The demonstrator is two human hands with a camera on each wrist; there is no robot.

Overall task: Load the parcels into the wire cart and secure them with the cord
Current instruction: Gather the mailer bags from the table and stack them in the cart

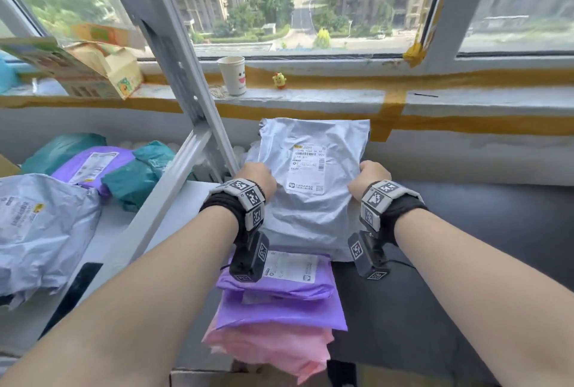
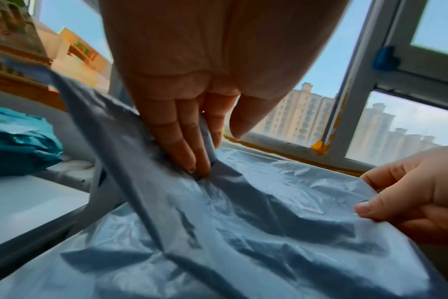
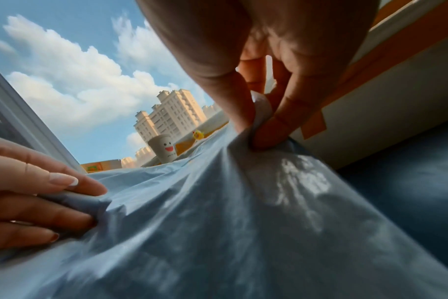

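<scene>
While both grips hold, the loading step is in hand: my left hand (image 1: 259, 177) pinches the grey parcel (image 1: 313, 187) at its 9 o'clock edge, my right hand (image 1: 371, 177) pinches its 3 o'clock edge, fingers curled into the film. Parcel sits between my hands, above the purple parcel (image 1: 279, 287) stack at 6 o'clock. Wire cart, cord: not in view. Next move likely needs a level lowering onto the stack.

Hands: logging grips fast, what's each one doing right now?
Left hand: closed, pinching the left edge of the grey parcel.
Right hand: closed, pinching the same parcel's right edge.
</scene>
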